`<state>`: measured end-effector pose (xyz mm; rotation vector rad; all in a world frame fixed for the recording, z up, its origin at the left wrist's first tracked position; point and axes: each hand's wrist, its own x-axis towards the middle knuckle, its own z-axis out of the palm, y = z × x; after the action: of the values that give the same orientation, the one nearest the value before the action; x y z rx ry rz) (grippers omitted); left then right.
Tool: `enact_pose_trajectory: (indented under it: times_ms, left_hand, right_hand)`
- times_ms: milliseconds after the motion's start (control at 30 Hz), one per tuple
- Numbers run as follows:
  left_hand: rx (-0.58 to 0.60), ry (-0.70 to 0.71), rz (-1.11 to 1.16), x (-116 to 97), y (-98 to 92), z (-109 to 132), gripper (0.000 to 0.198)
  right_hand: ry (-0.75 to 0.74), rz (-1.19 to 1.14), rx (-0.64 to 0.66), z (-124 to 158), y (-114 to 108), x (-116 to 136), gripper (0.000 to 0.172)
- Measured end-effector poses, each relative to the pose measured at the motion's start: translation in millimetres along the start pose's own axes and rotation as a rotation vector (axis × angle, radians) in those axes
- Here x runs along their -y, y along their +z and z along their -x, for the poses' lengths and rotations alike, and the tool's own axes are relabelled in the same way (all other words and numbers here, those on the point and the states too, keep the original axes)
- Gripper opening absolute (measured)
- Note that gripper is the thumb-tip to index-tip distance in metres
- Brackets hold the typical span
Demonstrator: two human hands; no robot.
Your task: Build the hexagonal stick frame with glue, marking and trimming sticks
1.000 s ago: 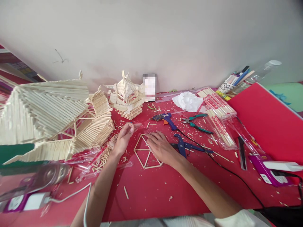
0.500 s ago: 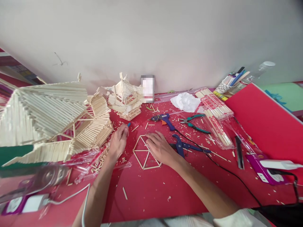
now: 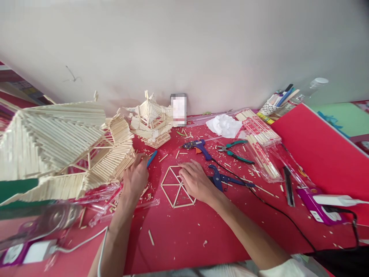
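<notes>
A hexagonal frame of thin wooden sticks (image 3: 170,185), with spokes meeting in its middle, lies flat on the red tabletop (image 3: 184,238). My right hand (image 3: 195,181) rests over its right side, fingers bent and pressed down on the sticks, hiding part of it. Beside the large stick-built model (image 3: 112,161), my left hand (image 3: 135,174) hovers low over scattered stick pieces; its fingers curl out of sight, so what it holds is hidden. A blue pen-like tool (image 3: 152,158) lies just right of those fingers.
Beyond the frame lie a glue gun (image 3: 198,147), green-handled pliers (image 3: 236,152) and a blue cutter (image 3: 220,179). Wrapped chopsticks (image 3: 261,142) and a black utility knife (image 3: 289,186) are at right. A smaller stick pagoda (image 3: 151,123) stands behind. A cable runs along the right.
My left hand has shifted left, towards the large model, uncovering more of the blue pen-like tool. My right hand stays on the frame.
</notes>
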<state>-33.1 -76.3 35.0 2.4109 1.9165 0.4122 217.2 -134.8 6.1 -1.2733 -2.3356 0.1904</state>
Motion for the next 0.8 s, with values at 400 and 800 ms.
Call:
enact_pose_trajectory:
  times_ms: [400,800]
  left_hand:
    - [0.169,0.183,0.201,-46,34.0,-1,0.020]
    - [0.185,0.195,0.193,-47,44.4,-9,0.018]
  right_hand:
    - [-0.049,0.045,0.073,-2,0,5,0.025]
    - [-0.053,0.054,0.090,-2,2,5,0.028]
